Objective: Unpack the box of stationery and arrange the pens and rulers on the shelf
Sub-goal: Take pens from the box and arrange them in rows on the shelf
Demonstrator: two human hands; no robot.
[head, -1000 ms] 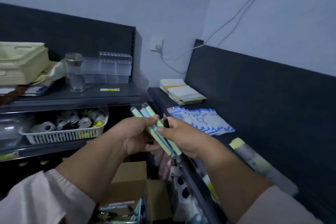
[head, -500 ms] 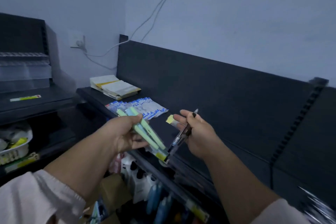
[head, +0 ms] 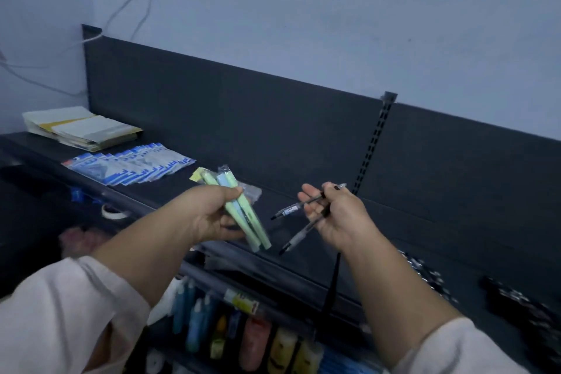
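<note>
Two dark pens (head: pixel 293 207) splay at odd angles from the right hand (head: pixel 337 215), pinched between curled fingers above the shelf (head: pixel 170 191); so slack a hold could drop one among the bottles (head: pixel 194 322) below. The left hand (head: pixel 209 215) grips a wrapped bundle of pastel pens (head: pixel 258 232), fingers closed round it, near and right of the blue packets (head: pixel 130 167).

I get one view only, the head camera. It looks from in front of the shelf (head: pixel 440 231) and above it, facing forward and down, slanted along its length. It is close: the left hand (head: pixel 212 215) and right hand (head: pixel 340 218) hang over the shelf mid-frame. The wall (head: pixel 303 24) stands behind the shelf.
</note>
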